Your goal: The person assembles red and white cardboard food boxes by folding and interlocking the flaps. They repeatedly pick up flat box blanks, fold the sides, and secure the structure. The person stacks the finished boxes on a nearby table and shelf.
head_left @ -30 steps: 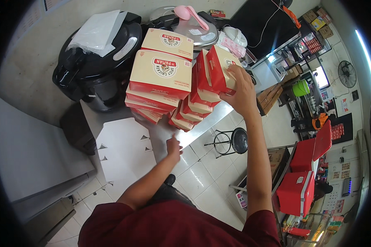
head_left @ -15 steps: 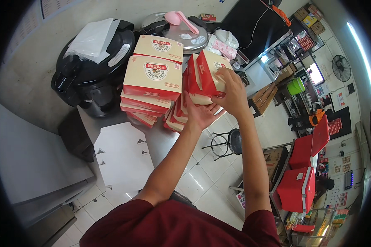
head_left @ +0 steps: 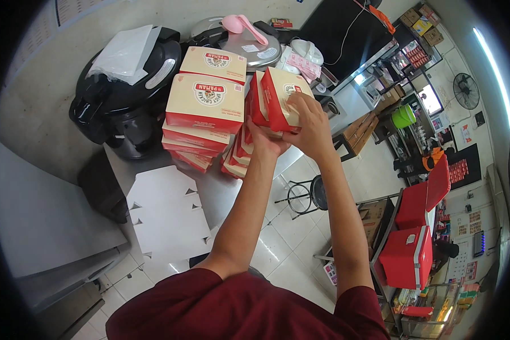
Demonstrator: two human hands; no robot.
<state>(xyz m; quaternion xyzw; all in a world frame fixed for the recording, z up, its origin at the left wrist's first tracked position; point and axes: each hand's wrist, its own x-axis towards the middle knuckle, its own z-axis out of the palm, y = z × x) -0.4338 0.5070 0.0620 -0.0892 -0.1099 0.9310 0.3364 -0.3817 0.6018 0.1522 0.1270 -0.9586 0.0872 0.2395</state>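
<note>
Two cream-and-red cardboard food boxes lean together on top of the right-hand stack. My right hand [head_left: 309, 122] grips the nearer food box [head_left: 277, 96], its fingers bent over the top face and thumb at the lower edge. Beneath the same box is my left hand [head_left: 266, 140], palm against its underside with the thumb up its side; the other fingers are hidden. Just behind leans the second food box [head_left: 257, 102]. To the left stands a taller stack of food boxes [head_left: 204, 102]. Flat white carton blanks [head_left: 167, 212] lie on the metal table [head_left: 218, 190].
A black pressure cooker [head_left: 124, 85] with a white plastic packet [head_left: 124, 54] on its lid stands left of the boxes. Behind them, a pink ladle [head_left: 243, 27] rests on a second cooker lid. A round stool [head_left: 318, 192] and red cooler boxes [head_left: 405, 258] are off right.
My left hand has slid farther under the nearer box, so its open fingers no longer show. The right hand keeps its grip. The whole view has shifted slightly.
</note>
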